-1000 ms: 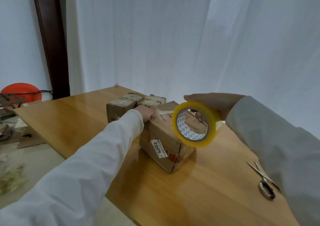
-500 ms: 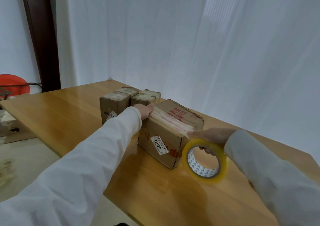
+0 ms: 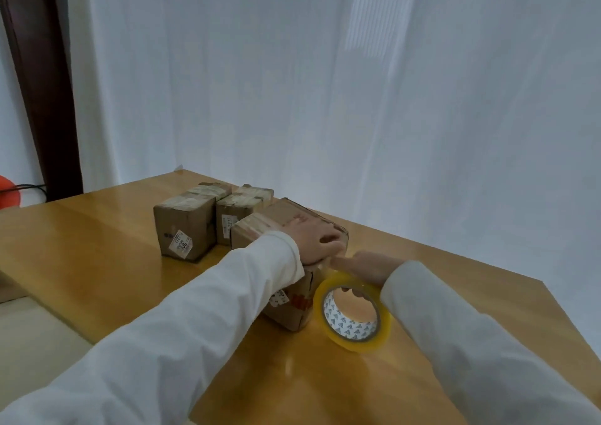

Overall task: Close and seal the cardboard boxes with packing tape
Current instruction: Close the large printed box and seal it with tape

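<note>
A brown cardboard box [image 3: 260, 229] with red print stands in the middle of the wooden table [image 3: 97, 249]. My left hand [image 3: 317, 241] lies on the box's top near its right front edge and presses down there. My right hand [image 3: 364, 270] grips a yellow roll of packing tape [image 3: 351, 315] just to the right of the box, low over the table. A short stretch of tape runs from the roll up to the box's edge under my left hand.
Two smaller taped boxes, the left small box [image 3: 185, 226] and the right small box [image 3: 242, 210], stand side by side behind the main box. A white curtain [image 3: 325, 83] hangs behind the table. A red object [image 3: 8, 192] shows at the far left edge.
My left hand slid along the box's top from the far end to the near right edge. My right hand carried the roll down over the box's side.
</note>
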Demonstrator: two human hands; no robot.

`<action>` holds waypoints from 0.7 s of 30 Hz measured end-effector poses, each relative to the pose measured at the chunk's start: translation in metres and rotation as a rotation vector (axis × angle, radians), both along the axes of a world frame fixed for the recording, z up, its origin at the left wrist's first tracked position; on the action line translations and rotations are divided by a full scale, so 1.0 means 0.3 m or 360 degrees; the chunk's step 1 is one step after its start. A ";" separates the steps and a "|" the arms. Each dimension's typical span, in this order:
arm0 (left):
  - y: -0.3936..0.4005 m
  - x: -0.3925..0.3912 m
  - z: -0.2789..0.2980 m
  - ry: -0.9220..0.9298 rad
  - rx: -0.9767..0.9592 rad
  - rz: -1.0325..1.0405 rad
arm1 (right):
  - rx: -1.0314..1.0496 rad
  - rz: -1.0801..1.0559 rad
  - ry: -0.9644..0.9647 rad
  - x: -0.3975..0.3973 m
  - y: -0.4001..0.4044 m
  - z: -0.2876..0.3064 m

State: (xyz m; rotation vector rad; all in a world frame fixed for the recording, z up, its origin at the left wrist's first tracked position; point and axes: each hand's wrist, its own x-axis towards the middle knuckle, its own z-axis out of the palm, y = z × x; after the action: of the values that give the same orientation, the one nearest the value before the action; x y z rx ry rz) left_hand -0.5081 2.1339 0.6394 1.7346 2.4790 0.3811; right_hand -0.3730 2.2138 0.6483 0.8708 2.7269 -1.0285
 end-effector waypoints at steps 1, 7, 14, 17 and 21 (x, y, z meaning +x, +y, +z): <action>0.009 -0.001 -0.007 -0.0020 -0.0056 0.0037 | 0.0070 -0.0017 0.0010 0.013 0.008 -0.006; 0.016 0.023 0.000 0.0046 -0.0389 0.0316 | 0.0232 -0.0092 0.0273 0.067 0.152 -0.076; -0.003 0.017 -0.020 0.0012 -0.0405 0.0431 | 0.0447 -0.0024 0.0083 0.063 0.204 -0.093; -0.003 0.026 -0.023 0.0034 -0.0388 0.0430 | 0.0476 -0.0021 0.0128 0.059 0.209 -0.097; -0.015 0.040 -0.019 0.0028 -0.0355 0.0424 | 0.0358 -0.0182 0.0249 0.092 0.241 -0.095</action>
State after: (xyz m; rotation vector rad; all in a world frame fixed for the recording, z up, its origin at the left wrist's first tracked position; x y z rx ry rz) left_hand -0.4962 2.1294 0.6336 1.3362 2.6525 0.1012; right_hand -0.3455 2.2860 0.6198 1.0316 3.0005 -0.8520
